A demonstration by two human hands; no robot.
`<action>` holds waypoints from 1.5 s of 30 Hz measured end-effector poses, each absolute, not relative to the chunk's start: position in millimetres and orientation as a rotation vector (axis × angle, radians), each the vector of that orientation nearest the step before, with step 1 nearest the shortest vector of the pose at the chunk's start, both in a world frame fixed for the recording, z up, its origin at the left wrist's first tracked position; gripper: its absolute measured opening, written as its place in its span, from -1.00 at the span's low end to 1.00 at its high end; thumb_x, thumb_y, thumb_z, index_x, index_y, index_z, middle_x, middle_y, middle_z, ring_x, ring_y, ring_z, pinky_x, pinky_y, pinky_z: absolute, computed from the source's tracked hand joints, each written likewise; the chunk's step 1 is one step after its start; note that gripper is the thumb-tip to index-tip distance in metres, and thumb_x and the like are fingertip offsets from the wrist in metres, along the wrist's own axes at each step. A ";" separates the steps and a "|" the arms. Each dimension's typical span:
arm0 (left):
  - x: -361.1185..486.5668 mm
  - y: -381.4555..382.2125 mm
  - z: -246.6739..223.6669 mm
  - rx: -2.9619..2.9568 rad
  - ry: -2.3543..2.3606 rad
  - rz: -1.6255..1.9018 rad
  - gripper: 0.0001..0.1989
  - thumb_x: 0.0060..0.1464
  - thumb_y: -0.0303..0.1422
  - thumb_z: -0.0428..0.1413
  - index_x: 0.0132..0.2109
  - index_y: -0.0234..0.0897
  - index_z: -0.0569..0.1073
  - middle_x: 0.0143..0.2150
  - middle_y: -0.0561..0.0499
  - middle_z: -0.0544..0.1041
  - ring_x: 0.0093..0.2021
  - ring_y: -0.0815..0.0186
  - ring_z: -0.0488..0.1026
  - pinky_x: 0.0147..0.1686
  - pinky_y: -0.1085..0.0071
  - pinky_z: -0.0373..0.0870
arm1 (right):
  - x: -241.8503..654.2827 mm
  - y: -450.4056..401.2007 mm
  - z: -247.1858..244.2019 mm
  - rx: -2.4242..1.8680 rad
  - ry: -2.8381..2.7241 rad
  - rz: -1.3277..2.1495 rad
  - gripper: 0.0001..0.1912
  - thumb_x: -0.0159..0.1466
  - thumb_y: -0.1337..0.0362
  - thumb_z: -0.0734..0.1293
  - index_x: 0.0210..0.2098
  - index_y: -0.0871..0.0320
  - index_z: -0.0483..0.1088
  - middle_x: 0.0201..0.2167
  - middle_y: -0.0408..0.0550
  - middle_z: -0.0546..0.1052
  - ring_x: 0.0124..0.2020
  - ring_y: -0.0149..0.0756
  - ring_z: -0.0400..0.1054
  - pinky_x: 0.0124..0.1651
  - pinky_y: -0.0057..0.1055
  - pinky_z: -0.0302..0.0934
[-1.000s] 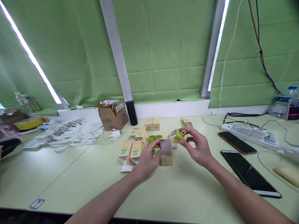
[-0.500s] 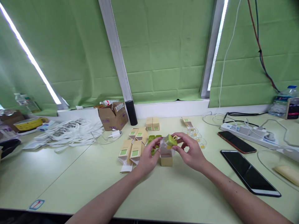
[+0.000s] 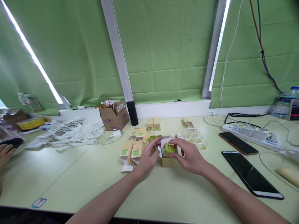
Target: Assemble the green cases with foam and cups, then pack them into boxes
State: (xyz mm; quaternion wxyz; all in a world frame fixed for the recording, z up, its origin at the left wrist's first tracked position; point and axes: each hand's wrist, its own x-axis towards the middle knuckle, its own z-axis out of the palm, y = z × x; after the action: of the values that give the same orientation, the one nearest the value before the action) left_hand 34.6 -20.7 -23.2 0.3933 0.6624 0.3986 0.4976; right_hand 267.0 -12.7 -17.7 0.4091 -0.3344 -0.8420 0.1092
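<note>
Between my hands an open kraft box (image 3: 167,162) stands on the table with its white flaps up. My right hand (image 3: 188,153) pinches a small green-lidded case (image 3: 169,148) with a yellow ring on top, at the mouth of the box. My left hand (image 3: 149,155) has its fingers closed on the box's left flap. Other green cases (image 3: 152,137) lie just behind my left hand, partly hidden. Several kraft boxes with green labels (image 3: 138,148) stand to the left. Clear containers with yellow pieces (image 3: 195,138) lie behind my right hand.
Two closed kraft boxes (image 3: 153,123) stand at the back. A brown carton (image 3: 114,117) and black cylinder (image 3: 132,113) are back left, near white straps (image 3: 72,132). Right are two phones (image 3: 252,174) and a power strip (image 3: 251,133). Another person's hand (image 3: 5,153) is far left.
My right hand has lowered the green case from above the box into its mouth, and the case is more upright. Another person's hand on a dark object has come into view at the left edge.
</note>
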 end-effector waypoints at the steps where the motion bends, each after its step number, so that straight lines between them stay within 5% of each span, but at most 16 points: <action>1: 34.8 -20.8 -22.8 1.684 1.005 1.260 -0.44 0.19 -0.44 0.11 0.33 -0.23 0.48 0.16 -0.19 0.58 0.16 0.08 0.48 0.16 0.17 0.40 | 266.1 -13.8 -17.8 -0.842 -2.141 0.272 -0.70 0.35 0.33 0.37 0.07 0.02 0.38 -0.08 0.02 0.60 -0.17 -0.12 0.50 -0.32 -0.28 0.37; 9: 36.6 -20.6 -25.6 1.705 1.000 1.287 -0.43 0.18 -0.43 0.13 0.33 -0.23 0.49 0.13 -0.17 0.60 0.13 0.09 0.49 0.16 0.17 0.40 | 259.8 -18.8 -19.6 -0.795 -2.180 0.313 -0.75 0.37 0.36 0.34 0.02 0.03 0.35 -0.03 0.08 0.57 -0.10 -0.06 0.46 -0.25 -0.24 0.38; 12: 37.1 -20.8 -26.1 1.708 1.010 1.289 -0.44 0.19 -0.42 0.13 0.33 -0.24 0.48 0.14 -0.18 0.60 0.13 0.09 0.49 0.17 0.16 0.40 | 255.7 -18.1 -22.4 -0.787 -2.176 0.254 -0.90 0.46 0.37 0.25 -0.10 0.04 0.36 -0.13 0.05 0.58 -0.13 -0.08 0.45 -0.19 -0.21 0.36; 15: 37.5 -20.6 -26.5 1.703 1.015 1.280 -0.43 0.19 -0.42 0.13 0.34 -0.25 0.48 0.17 -0.18 0.59 0.14 0.10 0.48 0.18 0.16 0.40 | 252.2 -16.8 -25.3 -0.798 -2.153 0.210 -0.83 0.50 0.38 0.19 -0.15 0.05 0.38 -0.21 0.03 0.57 -0.16 -0.10 0.44 -0.15 -0.20 0.34; 20: 38.1 -21.3 -26.5 1.688 1.030 1.283 -0.43 0.19 -0.41 0.13 0.35 -0.23 0.48 0.22 -0.18 0.57 0.16 0.09 0.47 0.17 0.16 0.40 | 249.4 -16.4 -29.4 -0.823 -2.074 0.229 -0.86 0.47 0.38 0.24 -0.17 0.06 0.42 -0.04 0.08 0.49 -0.21 -0.18 0.44 -0.24 -0.27 0.33; 31: 38.0 -23.3 -23.2 1.719 1.024 1.276 -0.43 0.18 -0.43 0.13 0.34 -0.22 0.49 0.12 -0.17 0.60 0.11 0.08 0.49 0.12 0.17 0.40 | 246.4 -13.0 -32.9 -0.976 -1.971 0.408 -0.85 0.36 0.36 0.37 -0.34 0.08 0.55 -0.15 0.01 0.37 -0.23 -0.18 0.39 -0.28 -0.24 0.36; 39: 36.9 -21.0 -27.6 1.714 1.013 1.276 -0.43 0.19 -0.41 0.13 0.34 -0.24 0.48 0.15 -0.18 0.60 0.15 0.08 0.48 0.15 0.17 0.36 | 245.6 -11.4 -34.0 -1.046 -1.988 0.433 -0.81 0.34 0.34 0.37 -0.37 0.06 0.61 -0.18 0.04 0.38 -0.12 -0.09 0.37 -0.27 -0.24 0.36; 45: 37.2 -21.3 -26.0 1.645 0.982 1.281 -0.46 0.22 -0.35 0.18 0.33 -0.23 0.49 0.18 -0.18 0.59 0.20 0.06 0.47 0.19 0.15 0.36 | 251.6 -9.9 -28.4 -0.966 -1.743 0.624 -0.76 0.47 0.15 0.24 -0.19 0.06 0.52 -0.16 0.00 0.41 -0.18 -0.17 0.38 -0.31 -0.29 0.34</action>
State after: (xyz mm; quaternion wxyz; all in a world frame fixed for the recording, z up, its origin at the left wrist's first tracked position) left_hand 37.2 -21.3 -26.0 0.4064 0.6522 0.3893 0.5079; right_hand 251.6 -9.9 -28.4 0.5026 -0.3999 -0.7216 0.2583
